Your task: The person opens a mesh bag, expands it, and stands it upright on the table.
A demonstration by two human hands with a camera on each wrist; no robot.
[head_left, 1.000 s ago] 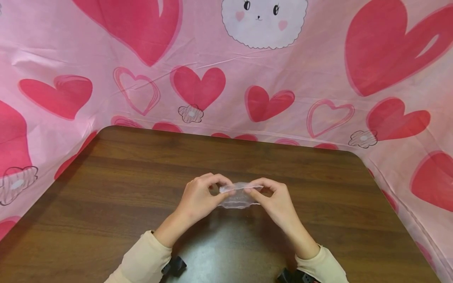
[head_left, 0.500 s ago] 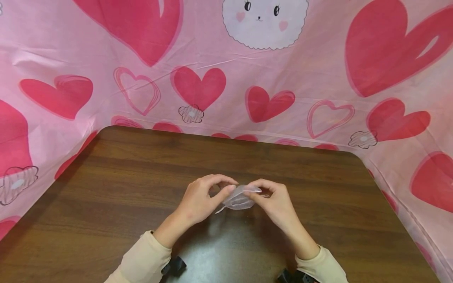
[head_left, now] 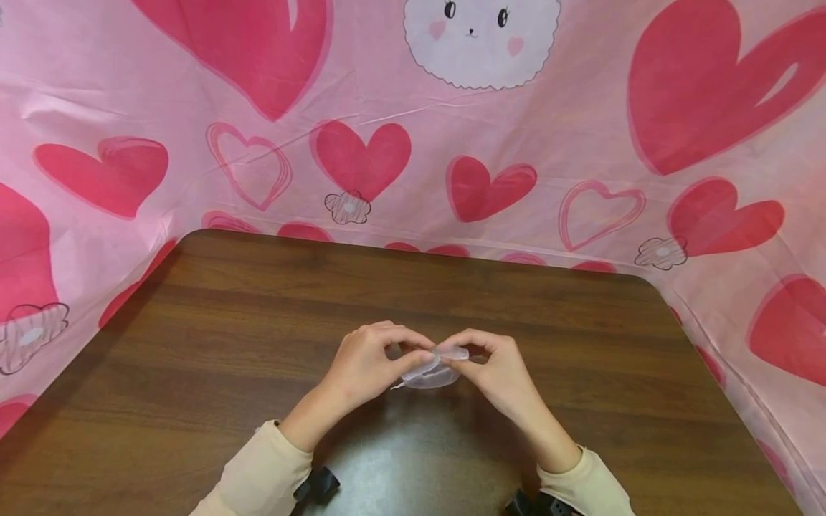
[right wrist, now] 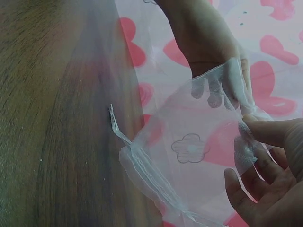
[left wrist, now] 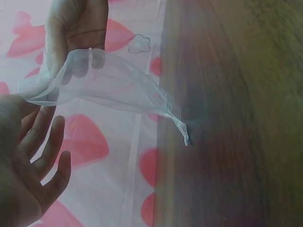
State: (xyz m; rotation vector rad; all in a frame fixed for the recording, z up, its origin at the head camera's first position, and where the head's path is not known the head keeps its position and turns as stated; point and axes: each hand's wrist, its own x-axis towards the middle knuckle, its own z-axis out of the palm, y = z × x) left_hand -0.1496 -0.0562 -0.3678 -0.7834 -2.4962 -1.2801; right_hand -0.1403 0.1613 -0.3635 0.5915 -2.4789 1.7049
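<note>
A sheer white mesh pouch, probably organza (head_left: 431, 377), is held up between both hands over the middle of the table. My left hand (head_left: 369, 364) pinches its upper edge between thumb and forefinger. From the other side, my right hand (head_left: 495, 362) pinches the same edge, fingertips close to the left ones. In the left wrist view the pouch (left wrist: 120, 82) hangs down to a gathered end with a white ribbon tail (left wrist: 181, 130). The right wrist view shows its gathered band and ribbon (right wrist: 114, 123), with the remaining fingers of my right hand (right wrist: 265, 184) spread beneath the cloth.
The dark brown wooden table (head_left: 271, 308) has rounded far corners. Pink cloth (head_left: 426, 158) printed with red hearts hangs behind it and along both sides. Black wrist cameras (head_left: 317, 486) sit below the cream sleeves (head_left: 258, 473).
The pouch was stretched wide between the hands; its edge is now bunched. The left fingers loosened, then pinched it again closer to the right hand. A ribbon tail has come into view.
</note>
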